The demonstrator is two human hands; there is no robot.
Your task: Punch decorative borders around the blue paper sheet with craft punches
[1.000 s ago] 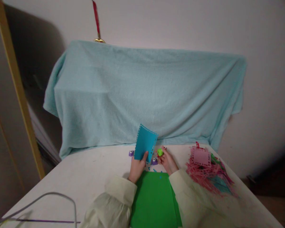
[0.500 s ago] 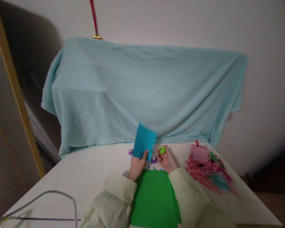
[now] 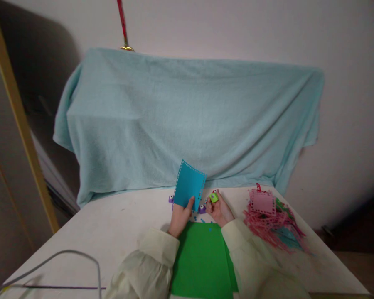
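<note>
Between thumb and fingers, my left hand (image 3: 181, 216) grips a blue sheet of paper (image 3: 189, 185) whose edges are lined with punched holes. My right hand (image 3: 220, 211) is closed around a small green craft punch (image 3: 214, 197) with an eye on it, held just right of the sheet. One purple punch (image 3: 202, 209) of like shape stands between my hands, and another purple punch (image 3: 171, 199) is left of the sheet, partly hidden. Tiny blue paper bits (image 3: 202, 221) lie below the sheet, near the top of the green paper (image 3: 202, 257).
On the right lies a heap of pink, red and blue paper strips (image 3: 264, 226), topped by a pink punched sheet (image 3: 263, 203). A light blue cloth (image 3: 187, 116) hangs behind the white table (image 3: 112, 220). A grey curved rod (image 3: 71, 251) crosses the lower left.
The green punch has turned and tilted a little in my right hand, whose fingers have shifted. My left hand and the blue sheet stay nearly still.
</note>
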